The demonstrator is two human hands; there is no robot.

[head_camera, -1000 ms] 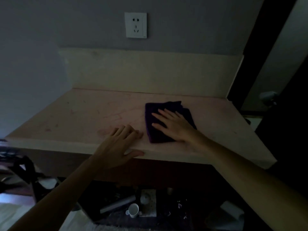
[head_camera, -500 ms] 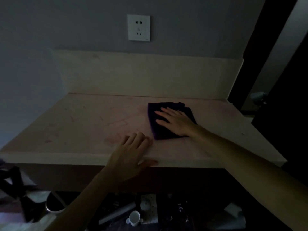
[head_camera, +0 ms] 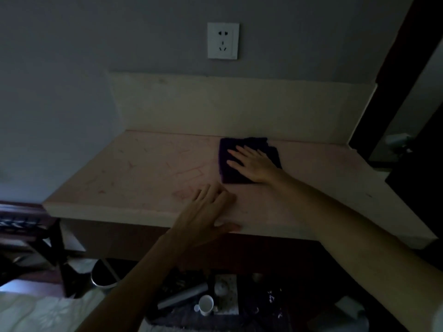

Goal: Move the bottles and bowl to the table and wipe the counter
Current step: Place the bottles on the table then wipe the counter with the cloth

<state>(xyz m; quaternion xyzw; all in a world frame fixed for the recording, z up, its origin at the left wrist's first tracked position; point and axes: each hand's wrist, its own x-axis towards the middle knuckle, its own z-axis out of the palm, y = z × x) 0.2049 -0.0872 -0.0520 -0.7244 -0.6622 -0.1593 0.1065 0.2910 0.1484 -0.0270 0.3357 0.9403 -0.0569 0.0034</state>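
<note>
A dark purple cloth [head_camera: 227,174] lies folded on the pale stone counter [head_camera: 143,173], near the back wall. My right hand [head_camera: 251,162] presses flat on the cloth, fingers spread and pointing left. My left hand [head_camera: 206,212] rests flat on the counter's front edge, thumb hooked over the lip, holding nothing. No bottles or bowl show on the counter.
A white wall socket [head_camera: 223,40] sits above the pale backsplash [head_camera: 239,109]. Under the counter lie a white cup [head_camera: 206,305], a grey tube [head_camera: 183,299] and a power strip [head_camera: 226,293]. A dark chair frame [head_camera: 28,236] stands at the left, a dark doorway at the right.
My right hand has slid the cloth away from me toward the back wall. My left hand has stayed on the front edge. The head view has shifted to the left.
</note>
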